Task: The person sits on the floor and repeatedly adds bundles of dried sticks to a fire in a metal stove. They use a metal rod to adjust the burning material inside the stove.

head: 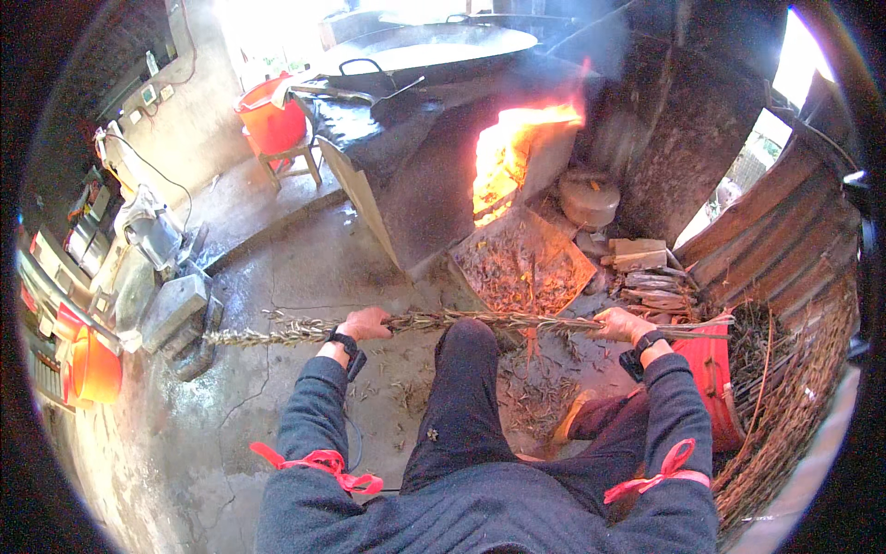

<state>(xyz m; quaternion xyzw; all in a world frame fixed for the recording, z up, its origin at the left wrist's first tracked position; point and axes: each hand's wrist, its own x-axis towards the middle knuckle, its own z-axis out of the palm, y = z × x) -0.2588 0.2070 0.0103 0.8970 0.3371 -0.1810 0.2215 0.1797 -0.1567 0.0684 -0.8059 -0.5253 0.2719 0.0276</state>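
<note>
A long bundle of dry stalks [422, 321] stretches sideways across my raised knee [469, 339]. My left hand [365, 324] grips it left of the knee, where the seed-pod-like ends stick out beyond the wrist. Toward the bare stem ends, my right hand [623, 325] is closed around the same bundle. Beyond the knee, flames [519, 159] fill the mouth of a large stove [429, 180]. Below that opening lies a metal sheet [585, 266] strewn with ash and plant scraps.
A wide wok [429, 52] steams on the stove. Split firewood [657, 284] and a round lidded pot [588, 199] stand right of the fire. More dry stalks [782, 415] and a red basket [709, 388] are at my right. A red bucket [273, 118] sits on a wooden stool [294, 159].
</note>
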